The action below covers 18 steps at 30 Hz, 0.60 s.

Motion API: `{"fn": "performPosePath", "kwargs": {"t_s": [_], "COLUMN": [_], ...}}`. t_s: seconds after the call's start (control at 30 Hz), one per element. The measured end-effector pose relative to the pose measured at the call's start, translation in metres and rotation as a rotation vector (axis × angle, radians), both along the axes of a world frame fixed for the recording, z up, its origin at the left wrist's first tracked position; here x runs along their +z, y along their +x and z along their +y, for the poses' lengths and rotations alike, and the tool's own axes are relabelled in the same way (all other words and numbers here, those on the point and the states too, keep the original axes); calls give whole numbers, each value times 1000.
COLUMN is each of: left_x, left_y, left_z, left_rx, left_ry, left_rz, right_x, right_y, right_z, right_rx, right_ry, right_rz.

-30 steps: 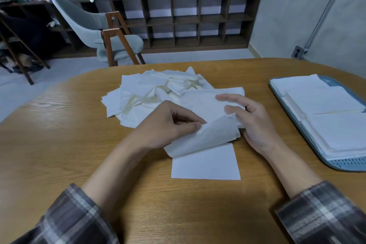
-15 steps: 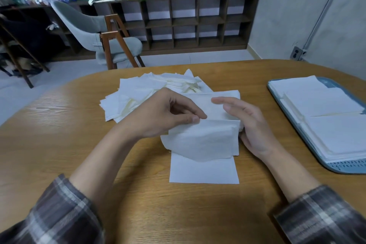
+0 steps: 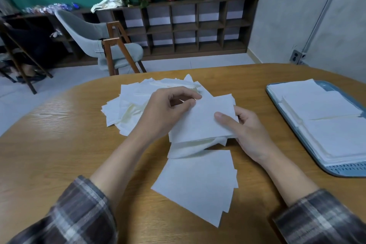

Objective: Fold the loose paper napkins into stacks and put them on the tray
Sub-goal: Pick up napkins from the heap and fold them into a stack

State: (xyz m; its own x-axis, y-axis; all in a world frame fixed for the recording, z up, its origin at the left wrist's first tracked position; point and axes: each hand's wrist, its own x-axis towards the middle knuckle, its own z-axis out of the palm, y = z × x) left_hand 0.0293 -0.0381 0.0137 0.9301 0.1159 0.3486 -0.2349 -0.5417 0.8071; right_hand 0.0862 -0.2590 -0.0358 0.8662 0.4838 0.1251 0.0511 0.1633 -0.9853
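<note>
Now the napkin [image 3: 206, 121] that drooped a moment ago is folded flat over the table [image 3: 59, 144] — my left grip [image 3: 164, 113] pinching its far corner, my right grip [image 3: 249, 130] clasping its right edge — while the blue tray [image 3: 346, 170] at right holds folded stacks [image 3: 324, 121] of napkins.

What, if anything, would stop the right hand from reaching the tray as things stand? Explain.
Probably nothing, so likely yes. The right hand grips the folded napkin, but the tray lies close on its right, and only bare table shows between them.
</note>
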Motion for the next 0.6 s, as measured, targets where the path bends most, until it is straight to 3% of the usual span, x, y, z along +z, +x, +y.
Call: {"fn": "performPosePath", "kwargs": {"t_s": [0.6], "left_x": [-18], "left_y": [3], "left_z": [-9], "left_rx": [76], "left_ry": [65], "left_rz": [-174], "right_x": [6], "right_y": [-2], "right_z": [5], "right_rx": [-53], "right_ry": [-17], "right_rz": [-65]}}
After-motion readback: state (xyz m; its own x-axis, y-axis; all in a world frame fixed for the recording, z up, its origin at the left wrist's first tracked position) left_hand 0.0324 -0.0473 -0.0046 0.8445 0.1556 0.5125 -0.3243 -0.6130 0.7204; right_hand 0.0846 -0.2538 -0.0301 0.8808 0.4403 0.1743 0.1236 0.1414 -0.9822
